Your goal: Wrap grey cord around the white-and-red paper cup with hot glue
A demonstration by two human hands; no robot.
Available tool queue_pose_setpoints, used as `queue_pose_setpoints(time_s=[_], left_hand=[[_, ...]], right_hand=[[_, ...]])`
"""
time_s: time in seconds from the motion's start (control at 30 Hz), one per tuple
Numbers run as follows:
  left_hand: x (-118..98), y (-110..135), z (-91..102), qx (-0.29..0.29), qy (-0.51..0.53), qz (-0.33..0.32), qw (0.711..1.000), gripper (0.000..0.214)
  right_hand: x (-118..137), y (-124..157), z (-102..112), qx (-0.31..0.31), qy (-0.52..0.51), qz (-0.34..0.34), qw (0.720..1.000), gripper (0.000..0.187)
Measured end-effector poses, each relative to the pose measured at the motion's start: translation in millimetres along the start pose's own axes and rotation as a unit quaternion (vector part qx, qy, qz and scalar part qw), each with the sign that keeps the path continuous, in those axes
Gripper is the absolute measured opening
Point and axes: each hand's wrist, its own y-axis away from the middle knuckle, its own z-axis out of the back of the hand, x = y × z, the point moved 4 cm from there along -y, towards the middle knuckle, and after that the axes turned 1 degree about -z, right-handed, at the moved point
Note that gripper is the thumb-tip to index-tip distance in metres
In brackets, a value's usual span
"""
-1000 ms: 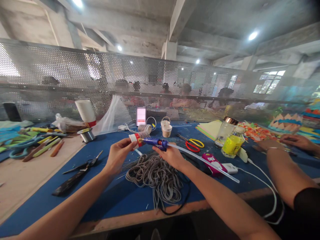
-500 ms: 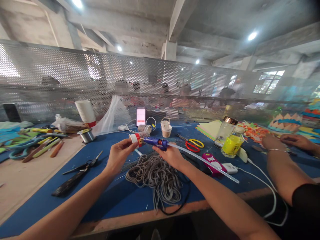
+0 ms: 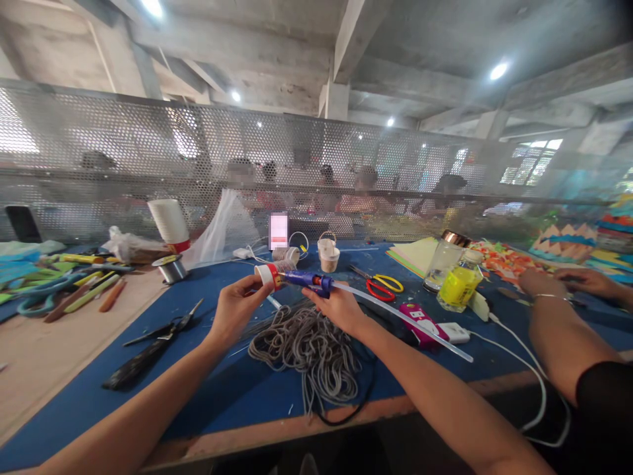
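I see the left hand (image 3: 236, 309) closed around a small white cup (image 3: 266, 274) with a red band, thumb and fingertips pinching its wall and holding it on its side, above the blue desk (image 3: 217, 389). The right hand (image 3: 340, 307) is wrapped around a blue glue gun (image 3: 307, 281), fingers curled under the body and nothing else in its grip. The two things meet in the air between the hands, over a loose heap of grey cord (image 3: 311, 353). I judge the cup to be light and thin-walled, easy to crush or dent, so I would pinch it gently by the wall near the closed end, as the left hand does now, and not squeeze the rim. The gun looks light too, but rigid, and its tip is probably hot, so the body and handle are the only places to take hold of it. The clear glue stick (image 3: 405, 320) that juts from its back is long and slightly bendy, and it could catch on the clutter. The gun's long axis runs almost level from left to right: the tip points left at the cup's red band, touching or just short of it, I cannot tell which. The stick trails right and down towards the desk edge, ending past a pink gadget (image 3: 419, 322). The cup's axis lies roughly in line with the gun.
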Motion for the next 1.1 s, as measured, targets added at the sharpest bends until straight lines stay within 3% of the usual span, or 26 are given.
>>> queue_pose_setpoints(time_s=[0.4, 0.73, 1.1], left_hand=[[-3.7, 2.1, -1.6, 0.016, -0.012, -0.008, 1.000, 0.034], [-9.6, 5.4, -4.4, 0.025, -0.045, -0.019, 0.999, 0.026], [-5.6, 5.0, -3.5, 0.009, -0.061, -0.034, 0.997, 0.027]], right_hand=[[-1.1, -0.5, 0.2, -0.007, -0.021, 0.000, 1.000, 0.042], [1.5, -0.7, 3.0, 0.000, -0.028, -0.004, 1.000, 0.042], [1.3, -0.8, 3.4, -0.004, -0.047, -0.010, 0.999, 0.040]])
